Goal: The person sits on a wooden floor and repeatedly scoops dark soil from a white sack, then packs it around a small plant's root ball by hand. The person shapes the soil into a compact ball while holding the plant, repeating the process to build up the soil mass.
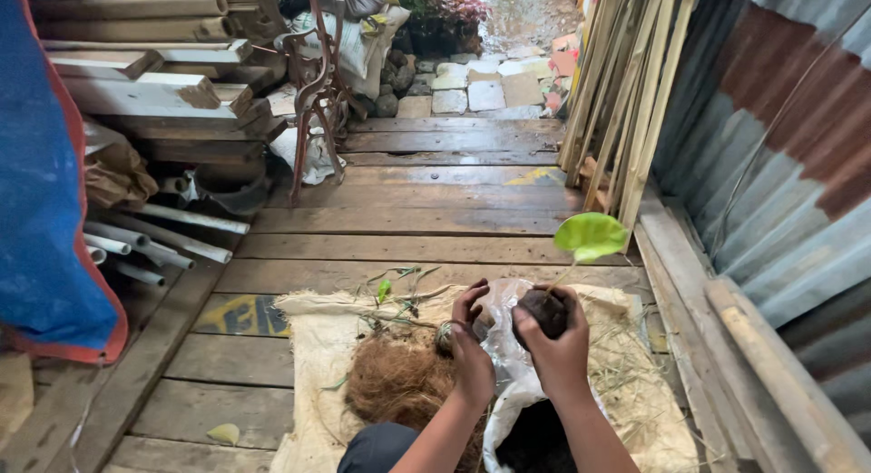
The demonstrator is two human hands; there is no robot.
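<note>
- The soil ball point(543, 312) is dark and round, held up over the open plastic bag point(508, 364); it looks already shaped and packed round the roots.
- From it a thin stem rises to one broad green leaf point(591, 234), so the seedling is already set in the ball.
- The right hand point(555, 341) is closed about the ball from below and behind, fingers curled over its top.
- The left hand point(470, 341) is half curled just beside it, fingertips on the bag's rim and a small clump of fibre; whether it grips the clump firmly I cannot tell.
- No fibre shows around the ball, so by my judgement the wrapping is not yet done.
- The bag holds dark soil point(535, 441) at its bottom, so there is plenty left.
- A heap of brown coconut fibre point(399, 382) lies just left of the bag, apparently barely used.
- All this sits on a pale sack point(313, 346) spread on the plank floor point(417, 210), with loose straw and a few green cuttings point(390, 287).
- Further out: stacked timber point(145, 83) and grey pipes point(154, 242) to the left, bamboo poles point(617, 101) and a corrugated wall point(780, 165) to the right.
</note>
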